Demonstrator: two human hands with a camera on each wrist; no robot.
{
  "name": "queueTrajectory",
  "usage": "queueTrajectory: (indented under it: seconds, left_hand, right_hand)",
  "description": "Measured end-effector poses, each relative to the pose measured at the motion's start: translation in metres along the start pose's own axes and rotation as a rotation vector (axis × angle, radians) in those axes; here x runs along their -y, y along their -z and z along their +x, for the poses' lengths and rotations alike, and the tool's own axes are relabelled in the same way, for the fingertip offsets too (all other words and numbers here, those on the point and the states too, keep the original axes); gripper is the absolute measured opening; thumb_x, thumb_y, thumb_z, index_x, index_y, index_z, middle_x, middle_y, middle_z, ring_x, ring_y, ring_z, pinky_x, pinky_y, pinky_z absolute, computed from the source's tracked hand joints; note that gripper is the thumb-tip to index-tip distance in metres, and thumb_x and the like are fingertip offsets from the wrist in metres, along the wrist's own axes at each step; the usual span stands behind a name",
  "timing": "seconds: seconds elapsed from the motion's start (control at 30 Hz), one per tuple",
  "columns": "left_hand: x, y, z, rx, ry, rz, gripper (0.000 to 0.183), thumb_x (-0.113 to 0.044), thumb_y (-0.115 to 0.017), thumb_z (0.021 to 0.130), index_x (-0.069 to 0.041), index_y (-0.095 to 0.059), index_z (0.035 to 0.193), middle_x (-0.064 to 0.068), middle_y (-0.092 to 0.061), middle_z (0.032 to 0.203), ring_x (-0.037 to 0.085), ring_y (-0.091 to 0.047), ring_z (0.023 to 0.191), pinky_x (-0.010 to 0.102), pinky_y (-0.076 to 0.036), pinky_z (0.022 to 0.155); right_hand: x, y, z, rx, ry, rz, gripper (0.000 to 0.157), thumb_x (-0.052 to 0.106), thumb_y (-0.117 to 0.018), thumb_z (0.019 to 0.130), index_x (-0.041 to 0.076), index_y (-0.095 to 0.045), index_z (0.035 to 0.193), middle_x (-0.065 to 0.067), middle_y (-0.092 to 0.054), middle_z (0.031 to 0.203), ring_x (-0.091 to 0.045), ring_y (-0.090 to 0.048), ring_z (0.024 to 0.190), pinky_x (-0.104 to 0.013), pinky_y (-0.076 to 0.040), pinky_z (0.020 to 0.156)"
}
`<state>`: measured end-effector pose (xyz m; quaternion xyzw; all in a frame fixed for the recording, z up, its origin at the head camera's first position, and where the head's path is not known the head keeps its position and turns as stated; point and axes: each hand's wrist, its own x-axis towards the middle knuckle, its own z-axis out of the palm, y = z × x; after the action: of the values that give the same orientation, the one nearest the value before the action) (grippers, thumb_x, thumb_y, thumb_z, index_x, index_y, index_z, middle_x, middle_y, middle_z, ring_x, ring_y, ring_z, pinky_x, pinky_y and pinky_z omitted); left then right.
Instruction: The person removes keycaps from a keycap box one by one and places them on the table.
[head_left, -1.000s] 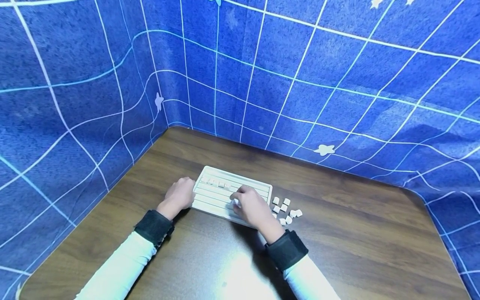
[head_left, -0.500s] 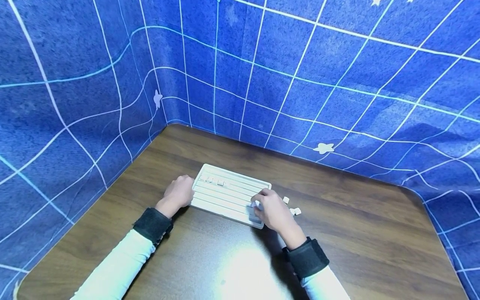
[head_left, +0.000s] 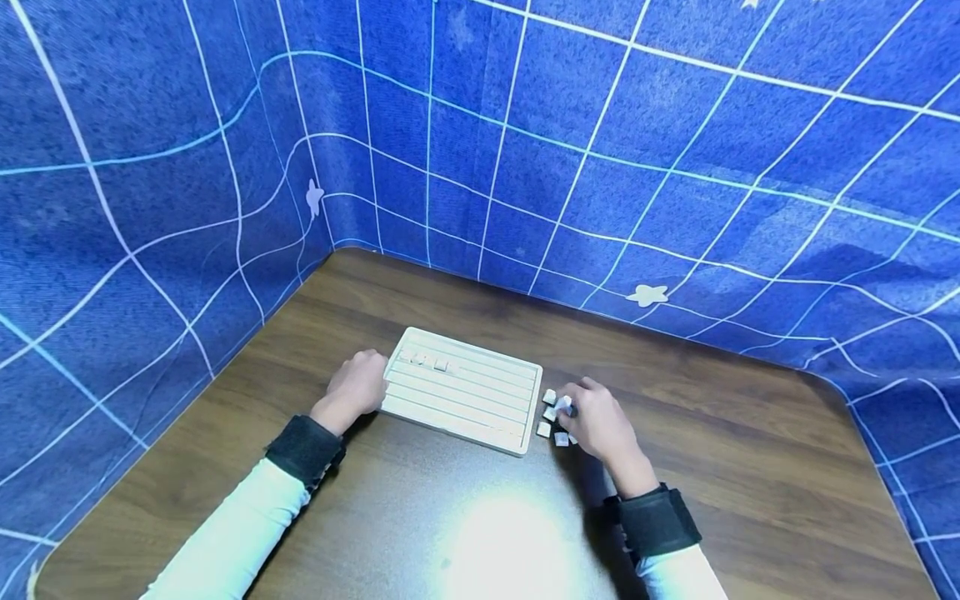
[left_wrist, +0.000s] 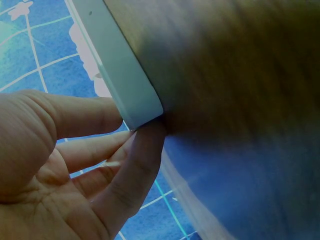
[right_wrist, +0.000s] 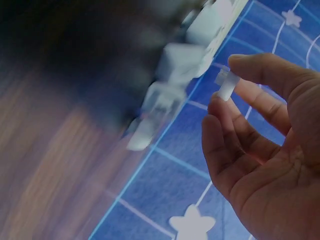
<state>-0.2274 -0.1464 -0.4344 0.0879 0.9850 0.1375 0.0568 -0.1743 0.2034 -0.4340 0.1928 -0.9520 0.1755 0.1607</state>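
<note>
A shallow white tray [head_left: 457,406] with long parallel ridges lies on the table. My left hand [head_left: 356,384] grips its left end. In the left wrist view, the thumb [left_wrist: 90,116] lies on one side of the tray's corner [left_wrist: 137,102] and a finger is on the other. Several small white caps [head_left: 441,366] sit in an upper row of the tray. Just right of the tray, my right hand [head_left: 600,421] is over a group of loose white caps [head_left: 550,397]. Its thumb and fingertips pinch a small white cap, which looks like a keycap [right_wrist: 228,86].
The brown wooden table [head_left: 750,467] reaches forward to a blue curtain [head_left: 600,125] with white grid lines and stars. The curtain also runs along the left side. A bright glare spot [head_left: 502,542] shows near the front.
My right hand has moved right, from over the tray to the loose caps beside it. Caps it hid near the tray's right end now show. My left hand keeps its place at the tray.
</note>
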Motion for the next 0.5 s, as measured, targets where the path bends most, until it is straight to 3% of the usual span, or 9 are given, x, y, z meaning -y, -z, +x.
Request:
queueTrajectory:
  seconds: [0.3,0.5]
  left_hand:
    - [0.001,-0.001,0.001,0.011,0.012,0.001,0.021,-0.009,-0.059,0.086,0.005,-0.064,0.101,0.02,-0.062,0.098,0.037,-0.061,0.083,0.05,-0.054,0.072]
    - [0.001,-0.002,0.001,-0.011,0.002,-0.002,0.017,-0.007,-0.059,0.085,0.004,-0.065,0.096,0.019,-0.062,0.096,0.038,-0.061,0.083,0.051,-0.054,0.07]
  right_hand:
    - [-0.024,0.003,-0.002,-0.021,-0.1,-0.034,0.019,0.003,-0.074,0.066,0.002,-0.068,0.084,-0.016,-0.066,0.079,-0.032,-0.063,0.071,-0.049,-0.056,0.06]
    - [-0.031,0.007,0.0,0.021,-0.186,-0.055,0.021,0.004,-0.075,0.067,0.0,-0.069,0.087,-0.019,-0.068,0.086,-0.036,-0.065,0.076,-0.053,-0.056,0.063]
